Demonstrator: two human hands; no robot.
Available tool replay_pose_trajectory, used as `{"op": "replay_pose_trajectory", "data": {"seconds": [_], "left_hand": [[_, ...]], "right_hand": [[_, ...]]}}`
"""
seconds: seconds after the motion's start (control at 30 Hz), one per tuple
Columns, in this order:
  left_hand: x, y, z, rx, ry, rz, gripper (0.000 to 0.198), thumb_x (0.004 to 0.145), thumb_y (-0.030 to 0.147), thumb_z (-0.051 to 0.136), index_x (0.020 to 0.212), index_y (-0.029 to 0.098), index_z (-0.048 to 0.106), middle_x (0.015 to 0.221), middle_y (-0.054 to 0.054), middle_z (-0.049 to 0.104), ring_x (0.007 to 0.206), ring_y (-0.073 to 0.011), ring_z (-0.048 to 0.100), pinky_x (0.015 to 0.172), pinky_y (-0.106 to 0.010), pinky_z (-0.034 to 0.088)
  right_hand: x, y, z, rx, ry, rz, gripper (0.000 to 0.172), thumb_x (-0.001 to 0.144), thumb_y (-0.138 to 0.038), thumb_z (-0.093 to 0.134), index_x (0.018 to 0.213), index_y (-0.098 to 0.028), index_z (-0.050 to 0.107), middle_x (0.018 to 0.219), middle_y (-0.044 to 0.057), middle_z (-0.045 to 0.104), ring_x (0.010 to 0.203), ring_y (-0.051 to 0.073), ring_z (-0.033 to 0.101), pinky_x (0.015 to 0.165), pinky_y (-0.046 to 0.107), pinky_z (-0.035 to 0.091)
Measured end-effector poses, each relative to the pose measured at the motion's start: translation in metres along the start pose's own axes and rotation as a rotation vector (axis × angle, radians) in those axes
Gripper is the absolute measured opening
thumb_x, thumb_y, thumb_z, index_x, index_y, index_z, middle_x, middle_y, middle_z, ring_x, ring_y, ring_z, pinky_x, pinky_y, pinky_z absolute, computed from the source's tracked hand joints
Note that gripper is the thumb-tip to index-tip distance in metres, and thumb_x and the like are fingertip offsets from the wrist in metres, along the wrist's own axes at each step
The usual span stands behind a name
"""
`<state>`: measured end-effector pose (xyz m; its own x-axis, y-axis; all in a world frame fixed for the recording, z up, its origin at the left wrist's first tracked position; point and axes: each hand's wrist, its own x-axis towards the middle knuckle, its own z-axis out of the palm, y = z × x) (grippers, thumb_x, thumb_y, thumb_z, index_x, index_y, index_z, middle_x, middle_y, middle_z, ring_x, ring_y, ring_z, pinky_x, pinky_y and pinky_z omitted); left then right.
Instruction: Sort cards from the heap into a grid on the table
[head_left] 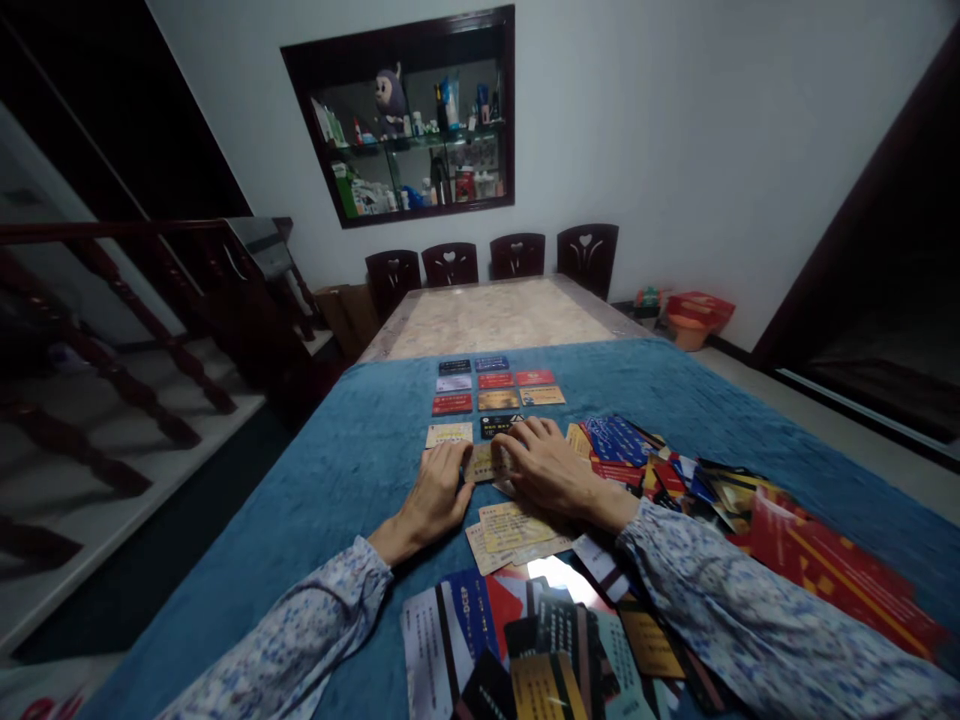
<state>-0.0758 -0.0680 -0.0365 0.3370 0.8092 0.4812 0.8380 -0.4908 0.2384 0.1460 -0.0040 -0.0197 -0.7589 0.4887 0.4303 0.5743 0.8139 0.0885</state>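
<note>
A pale yellow card [480, 463] lies on the blue cloth between my two hands. My left hand [433, 490] is closed at its left end, fingertips at the edge and thumb below. Over the right end, my right hand [551, 468] curls its fingers down onto the same card, hiding part of it. Just beyond the fingers are a black VIP card [499, 426] and a cream card [449, 434]. A small stack of pale yellow cards [517, 530] rests below my hands.
Rows of cards, including a red card [452, 404] and a gold card [498, 400], lie farther out. Loose piles with a blue card [616, 440] and a grey-white card [435, 640] spread right and near me. Chairs [517, 256] stand beyond the table [510, 315].
</note>
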Motion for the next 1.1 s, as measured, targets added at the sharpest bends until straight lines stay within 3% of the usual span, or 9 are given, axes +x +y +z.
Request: {"op": "replay_pose_trajectory", "data": {"seconds": [0.23, 0.47, 0.8, 1.1], "left_hand": [[0.002, -0.007, -0.003, 0.066, 0.024, 0.06, 0.047, 0.085, 0.016, 0.052, 0.132, 0.015, 0.045, 0.119, -0.016, 0.061, 0.112, -0.0297, 0.057, 0.096, -0.046, 0.044], [0.012, -0.013, -0.026, 0.084, -0.049, 0.047, 0.052, 0.083, 0.017, 0.058, 0.133, 0.016, 0.047, 0.127, -0.016, 0.056, 0.118, -0.0309, 0.053, 0.095, -0.045, 0.045], [0.025, -0.059, -0.05, 0.105, -0.157, -0.022, 0.047, 0.085, 0.024, 0.061, 0.132, 0.017, 0.055, 0.127, -0.014, 0.058, 0.115, -0.0285, 0.053, 0.099, -0.047, 0.044], [0.029, -0.089, -0.053, -0.001, -0.296, -0.098, 0.043, 0.088, 0.027, 0.061, 0.13, 0.018, 0.058, 0.128, -0.013, 0.058, 0.12, -0.0272, 0.055, 0.107, -0.042, 0.044]], "right_hand": [[0.002, 0.004, 0.0, -0.015, 0.039, -0.032, 0.03, 0.092, -0.023, 0.053, 0.119, -0.014, 0.058, 0.112, 0.015, 0.064, 0.1, 0.028, 0.05, 0.09, 0.043, 0.032], [0.012, 0.001, -0.009, -0.025, 0.024, 0.014, 0.024, 0.094, -0.025, 0.053, 0.115, -0.017, 0.06, 0.114, 0.014, 0.063, 0.102, 0.028, 0.049, 0.084, 0.04, 0.033], [0.064, 0.002, -0.005, 0.002, -0.162, 0.042, 0.03, 0.087, -0.033, 0.063, 0.113, -0.018, 0.063, 0.123, 0.015, 0.06, 0.113, 0.03, 0.046, 0.086, 0.04, 0.037], [0.094, 0.0, 0.006, 0.051, -0.344, 0.033, 0.026, 0.087, -0.036, 0.06, 0.105, -0.02, 0.067, 0.12, 0.012, 0.061, 0.112, 0.03, 0.047, 0.087, 0.041, 0.042]]}}
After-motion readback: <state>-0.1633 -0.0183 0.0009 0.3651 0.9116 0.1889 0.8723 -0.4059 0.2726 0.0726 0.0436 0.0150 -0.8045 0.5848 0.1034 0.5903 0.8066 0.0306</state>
